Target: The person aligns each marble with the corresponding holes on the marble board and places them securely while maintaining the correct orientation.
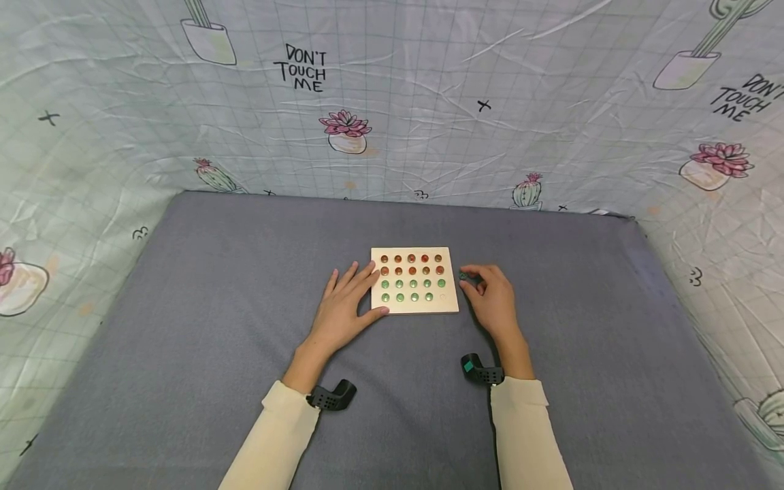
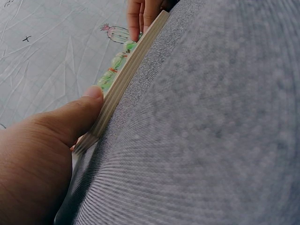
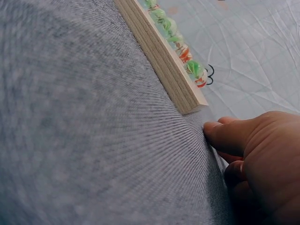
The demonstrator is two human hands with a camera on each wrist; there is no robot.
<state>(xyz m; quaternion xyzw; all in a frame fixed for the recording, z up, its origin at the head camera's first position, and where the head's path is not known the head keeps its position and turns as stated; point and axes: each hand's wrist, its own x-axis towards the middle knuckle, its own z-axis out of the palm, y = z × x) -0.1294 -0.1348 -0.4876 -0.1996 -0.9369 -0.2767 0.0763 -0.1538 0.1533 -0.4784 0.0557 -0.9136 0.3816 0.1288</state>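
A pale wooden board (image 1: 453, 297) lies flat with rows of glass marbles in its hollows. The two far rows hold red-orange marbles (image 1: 412, 271); the two near rows hold green marbles (image 1: 413, 284). A bare hollow (image 1: 444, 297) shows at the near right corner. My left hand (image 1: 339, 309) rests at the board's left side with fingers spread, its thumb on the near left corner. Just off the right edge, my right hand (image 1: 493, 299) pinches a small dark green marble (image 1: 463, 275) between thumb and fingertips. In the right wrist view its fingers hide the marble.
Grey cloth (image 1: 245, 272) covers the table around the board. A printed fabric backdrop (image 1: 416, 122) rises behind the table's far edge and along both sides. A black wrist mount (image 1: 333, 395) sits on the left wrist, another black mount (image 1: 482, 371) on the right.
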